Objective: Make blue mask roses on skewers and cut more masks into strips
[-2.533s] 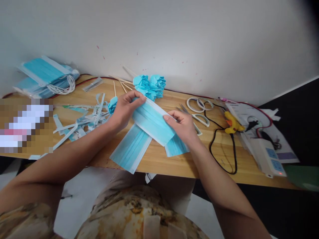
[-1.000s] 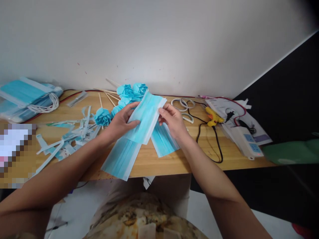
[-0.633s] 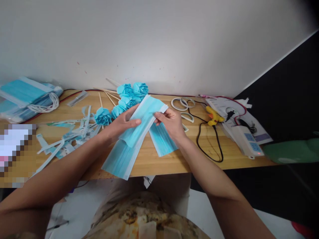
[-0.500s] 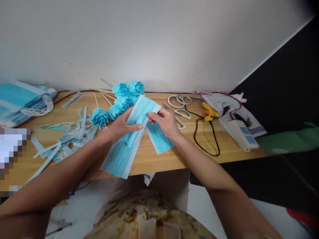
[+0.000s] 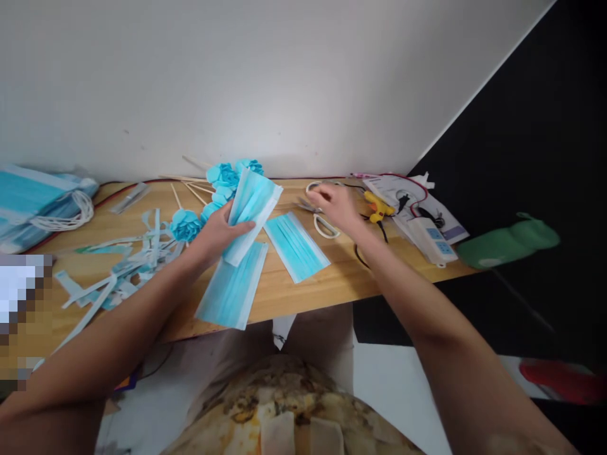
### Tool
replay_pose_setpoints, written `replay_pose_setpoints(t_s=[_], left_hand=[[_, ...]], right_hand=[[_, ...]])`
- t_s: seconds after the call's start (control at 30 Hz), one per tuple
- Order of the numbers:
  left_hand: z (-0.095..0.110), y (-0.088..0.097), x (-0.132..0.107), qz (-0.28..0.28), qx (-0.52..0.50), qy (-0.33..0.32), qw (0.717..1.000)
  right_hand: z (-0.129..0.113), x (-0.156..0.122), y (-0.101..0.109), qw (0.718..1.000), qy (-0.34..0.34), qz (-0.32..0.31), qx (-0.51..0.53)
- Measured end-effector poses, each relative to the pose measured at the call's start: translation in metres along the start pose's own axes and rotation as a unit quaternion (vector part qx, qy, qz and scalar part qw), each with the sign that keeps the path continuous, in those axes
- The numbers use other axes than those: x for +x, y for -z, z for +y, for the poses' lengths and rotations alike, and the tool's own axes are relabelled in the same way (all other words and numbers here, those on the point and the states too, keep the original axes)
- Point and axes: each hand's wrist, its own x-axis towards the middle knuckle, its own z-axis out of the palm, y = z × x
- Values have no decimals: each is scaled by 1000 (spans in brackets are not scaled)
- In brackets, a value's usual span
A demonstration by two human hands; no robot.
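My left hand (image 5: pixel 215 235) grips a folded blue face mask (image 5: pixel 249 212), lifted a little above the wooden table (image 5: pixel 332 284). Two more blue masks lie flat there: one (image 5: pixel 232 292) under my left hand at the front edge, one (image 5: pixel 296 245) in the middle. My right hand (image 5: pixel 336 207) has reached right and hovers over the white-handled scissors (image 5: pixel 318 218); it is motion-blurred, with the fingers curled downward and nothing seen in them.
Blue mask flowers on wooden sticks (image 5: pixel 222 180) lie at the back. Cut mask strips (image 5: pixel 118 265) litter the left side, beside a stack of masks (image 5: pixel 38 205). A yellow glue gun (image 5: pixel 377 206), black cord, power strip (image 5: pixel 434 237) and papers sit right. A green object (image 5: pixel 507 243) is off the table.
My right hand let go of the mask and moved right to the scissors. My left hand now holds the folded mask alone. The view has swung to the right.
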Motion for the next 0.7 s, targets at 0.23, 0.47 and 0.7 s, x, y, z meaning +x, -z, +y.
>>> replay_pose_setpoints(t_s=[0.23,0.47,0.7], left_hand=[[-3,-2,0,2,-132,29,991],[-2,0,-1,-2,-155,56,986],[5,2,-4,5,-182,79,980]], right_hand=[[30,-40,22,915,-36,-184,-356],[37,-30,10,934,-46,-187,-302],[36,-21,29,962,-152,-49,223]])
